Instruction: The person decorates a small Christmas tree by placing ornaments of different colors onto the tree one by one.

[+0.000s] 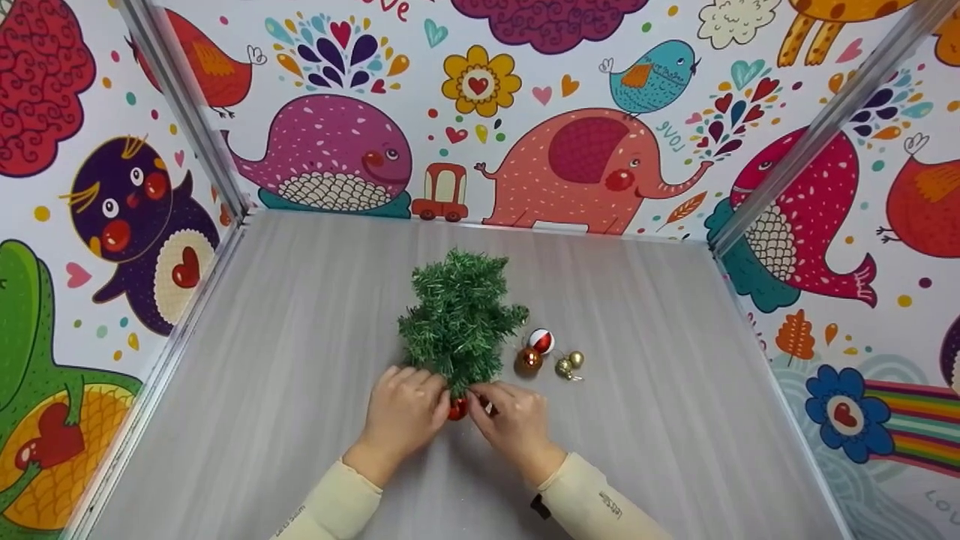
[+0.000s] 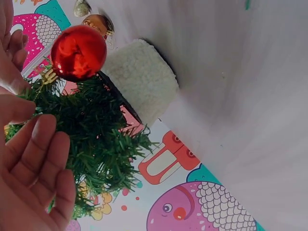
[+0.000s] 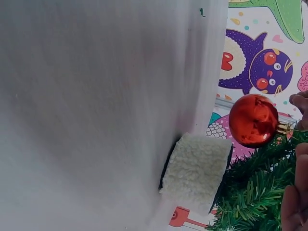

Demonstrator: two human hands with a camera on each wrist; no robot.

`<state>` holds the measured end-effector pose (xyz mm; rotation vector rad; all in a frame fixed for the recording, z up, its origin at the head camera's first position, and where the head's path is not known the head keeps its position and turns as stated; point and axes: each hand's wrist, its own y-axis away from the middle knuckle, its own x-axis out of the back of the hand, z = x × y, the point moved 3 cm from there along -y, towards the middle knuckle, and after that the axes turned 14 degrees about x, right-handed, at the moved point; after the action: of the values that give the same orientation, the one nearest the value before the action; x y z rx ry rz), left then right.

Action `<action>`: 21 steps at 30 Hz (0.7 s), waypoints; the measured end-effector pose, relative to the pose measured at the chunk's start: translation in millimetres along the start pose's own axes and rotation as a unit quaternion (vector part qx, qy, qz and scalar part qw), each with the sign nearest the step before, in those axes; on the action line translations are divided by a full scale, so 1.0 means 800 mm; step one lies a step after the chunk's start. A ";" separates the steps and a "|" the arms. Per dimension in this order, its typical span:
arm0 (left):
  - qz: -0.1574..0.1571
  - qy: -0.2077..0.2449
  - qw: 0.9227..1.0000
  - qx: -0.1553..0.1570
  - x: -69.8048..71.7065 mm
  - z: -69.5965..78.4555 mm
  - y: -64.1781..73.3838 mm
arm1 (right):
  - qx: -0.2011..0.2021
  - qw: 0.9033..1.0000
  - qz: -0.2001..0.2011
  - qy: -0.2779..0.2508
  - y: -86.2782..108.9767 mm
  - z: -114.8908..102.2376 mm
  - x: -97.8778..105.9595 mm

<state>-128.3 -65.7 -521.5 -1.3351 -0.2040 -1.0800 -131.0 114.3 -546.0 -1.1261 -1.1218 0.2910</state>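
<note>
A small green artificial Christmas tree [image 1: 457, 315] stands between and beyond the two hands. At its near side hangs a shiny red Christmas ball [image 1: 457, 409], its gold cap [image 3: 285, 127] close to the fingertips. My left hand [image 1: 405, 405] pinches a branch tip beside the ball, its other fingers loosely bent. From the other side my right hand [image 1: 514, 416] pinches the ball's hanging loop at the branch; the exact contact is partly hidden by fingers. White fleece covers the tree's base [image 2: 139, 79], seen in both wrist views.
Right of the tree lie a red-and-white ball [image 1: 541, 341], a copper-coloured ball [image 1: 529, 361] and small gold ornaments [image 1: 570, 364]. The grey tabletop [image 1: 300, 322] is bounded by printed panels [image 1: 337, 150] at the back and sides, with metal posts at the corners.
</note>
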 end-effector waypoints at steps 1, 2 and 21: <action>0.005 0.003 1.000 -0.005 0.001 0.001 -0.001 | 0.002 1.000 -0.001 -0.001 0.000 0.000 0.002; 0.012 0.009 1.000 -0.010 0.003 0.002 -0.002 | 0.005 1.000 0.001 -0.005 0.000 0.001 0.004; -0.070 0.003 0.996 0.051 -0.002 -0.009 -0.024 | -0.143 0.980 -0.123 0.067 0.067 0.091 0.052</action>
<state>-146.3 -68.4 -511.4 -1.2408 -0.3472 -1.1753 -154.3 208.2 -567.5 -1.2231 -1.1930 -0.1441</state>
